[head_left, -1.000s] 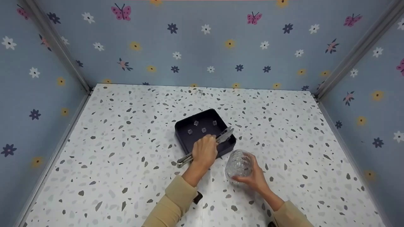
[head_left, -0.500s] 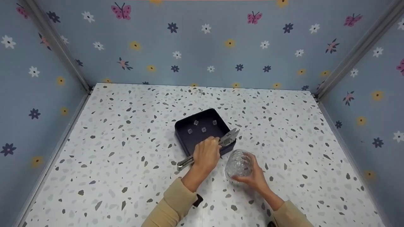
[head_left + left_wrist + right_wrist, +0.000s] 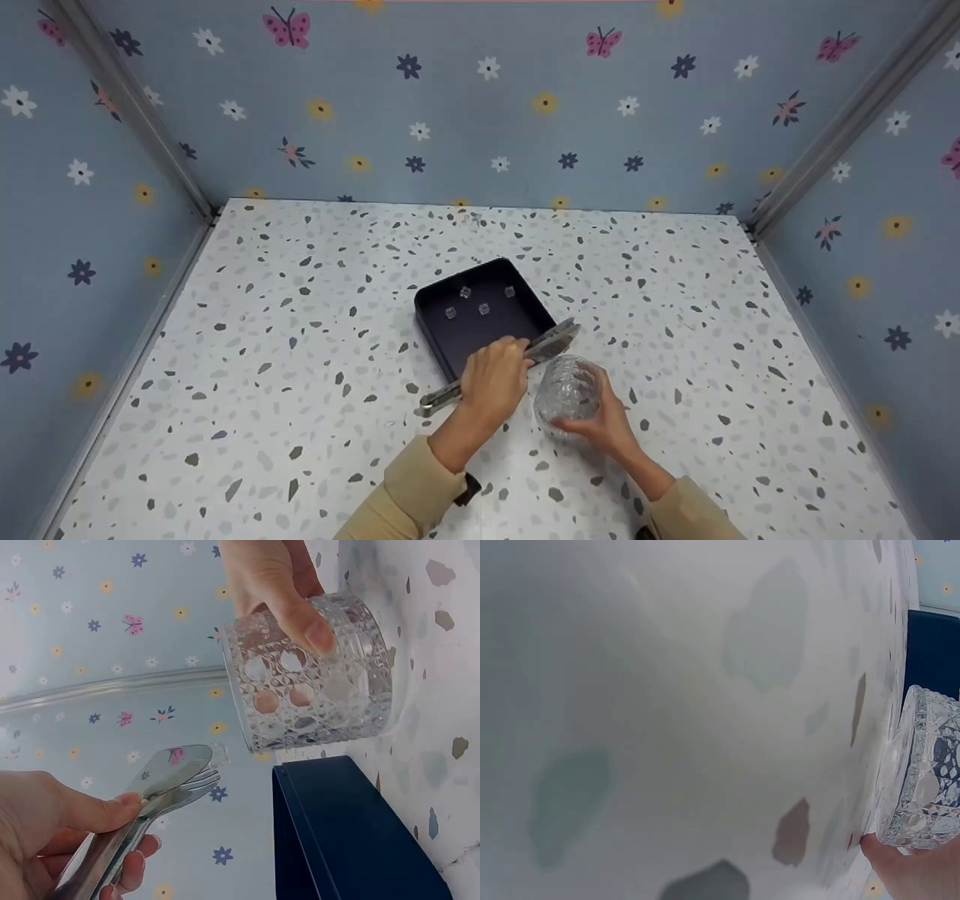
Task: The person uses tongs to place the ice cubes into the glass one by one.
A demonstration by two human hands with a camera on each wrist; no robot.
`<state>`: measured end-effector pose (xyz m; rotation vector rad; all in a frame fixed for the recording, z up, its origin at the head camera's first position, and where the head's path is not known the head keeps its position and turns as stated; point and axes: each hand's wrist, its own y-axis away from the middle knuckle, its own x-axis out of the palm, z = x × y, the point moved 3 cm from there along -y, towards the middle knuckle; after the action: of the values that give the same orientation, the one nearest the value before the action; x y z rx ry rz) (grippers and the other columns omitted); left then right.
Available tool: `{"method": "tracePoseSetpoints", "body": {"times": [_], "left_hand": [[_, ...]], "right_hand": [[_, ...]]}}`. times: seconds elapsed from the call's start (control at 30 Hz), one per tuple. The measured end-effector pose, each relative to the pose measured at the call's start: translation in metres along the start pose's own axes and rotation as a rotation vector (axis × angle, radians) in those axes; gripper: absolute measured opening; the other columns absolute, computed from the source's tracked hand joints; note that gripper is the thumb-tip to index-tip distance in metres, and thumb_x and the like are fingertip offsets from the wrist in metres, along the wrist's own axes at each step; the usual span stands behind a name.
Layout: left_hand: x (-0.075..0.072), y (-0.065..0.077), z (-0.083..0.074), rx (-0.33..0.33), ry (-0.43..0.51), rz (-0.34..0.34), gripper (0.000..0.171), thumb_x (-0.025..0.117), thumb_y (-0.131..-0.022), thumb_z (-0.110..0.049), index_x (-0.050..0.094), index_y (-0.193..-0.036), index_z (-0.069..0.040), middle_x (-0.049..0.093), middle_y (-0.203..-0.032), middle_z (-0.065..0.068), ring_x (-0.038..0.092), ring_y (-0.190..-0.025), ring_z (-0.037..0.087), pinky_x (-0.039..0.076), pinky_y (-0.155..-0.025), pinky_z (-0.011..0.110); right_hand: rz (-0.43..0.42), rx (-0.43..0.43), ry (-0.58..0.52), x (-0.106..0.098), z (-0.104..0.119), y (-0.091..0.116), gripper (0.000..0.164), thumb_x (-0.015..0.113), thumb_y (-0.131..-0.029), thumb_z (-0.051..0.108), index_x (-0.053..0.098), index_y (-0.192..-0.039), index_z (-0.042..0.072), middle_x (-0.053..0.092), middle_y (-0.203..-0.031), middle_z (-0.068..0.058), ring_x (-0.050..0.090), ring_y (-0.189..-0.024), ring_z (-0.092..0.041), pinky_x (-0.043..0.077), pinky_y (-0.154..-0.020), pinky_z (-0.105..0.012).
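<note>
While the right hand (image 3: 611,422) grips the glass (image 3: 559,394), tongs (image 3: 553,345) gripped by the left hand (image 3: 493,376) have shifted toward it from the tray (image 3: 472,334). That brings their clear cube (image 3: 220,755) nearer.

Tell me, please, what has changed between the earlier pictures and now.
The left hand moved the tongs rightward and lower in the head view, from over the box toward the glass. Nothing was visibly let go. The right hand, glass, box and four cubes stayed put.
</note>
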<state>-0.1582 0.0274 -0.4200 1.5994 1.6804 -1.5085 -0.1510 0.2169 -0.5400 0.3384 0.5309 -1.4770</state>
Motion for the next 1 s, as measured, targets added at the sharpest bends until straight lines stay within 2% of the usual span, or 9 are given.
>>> {"method": "tracePoseSetpoints", "body": {"times": [0.3,0.6,0.83,1.0], "left_hand": [[-0.006,0.006,-0.010,0.030,-0.023,0.037,0.014,0.070,-0.074,-0.019,0.067,-0.083,-0.009,0.055,-0.066,0.002,0.058,-0.056,0.021,0.045,-0.046,0.032],[-0.007,0.010,-0.013,0.046,-0.013,0.045,0.012,0.070,-0.073,-0.017,0.066,-0.082,-0.009,0.055,-0.065,0.001,0.059,-0.056,0.021,0.045,-0.045,0.033],[-0.005,0.011,-0.013,0.037,0.018,0.041,0.026,0.072,-0.072,-0.022,0.067,-0.093,-0.007,0.060,-0.076,0.003,0.060,-0.061,0.021,0.047,-0.049,0.033],[-0.004,0.011,-0.013,0.024,0.046,0.035,0.029,0.072,-0.072,-0.024,0.066,-0.095,-0.006,0.061,-0.081,0.003,0.061,-0.064,0.022,0.047,-0.050,0.034]], "right_hand": [[-0.005,-0.010,-0.020,0.000,-0.002,0.000,0.096,0.085,-0.052,0.027,0.033,-0.131,0.010,0.044,-0.128,-0.012,0.043,-0.114,-0.028,0.032,-0.094,-0.042],[-0.007,-0.016,-0.040,0.000,-0.002,0.000,0.097,0.085,-0.051,0.027,0.034,-0.131,0.008,0.046,-0.126,-0.012,0.044,-0.114,-0.028,0.031,-0.095,-0.042],[-0.005,-0.053,-0.047,0.000,-0.002,-0.001,0.094,0.085,-0.053,0.026,0.035,-0.130,0.010,0.047,-0.124,-0.010,0.044,-0.113,-0.027,0.032,-0.094,-0.042],[0.000,-0.030,-0.050,0.000,-0.002,0.000,0.093,0.084,-0.053,0.024,0.034,-0.131,0.012,0.048,-0.124,-0.009,0.046,-0.111,-0.026,0.034,-0.092,-0.042]]}}
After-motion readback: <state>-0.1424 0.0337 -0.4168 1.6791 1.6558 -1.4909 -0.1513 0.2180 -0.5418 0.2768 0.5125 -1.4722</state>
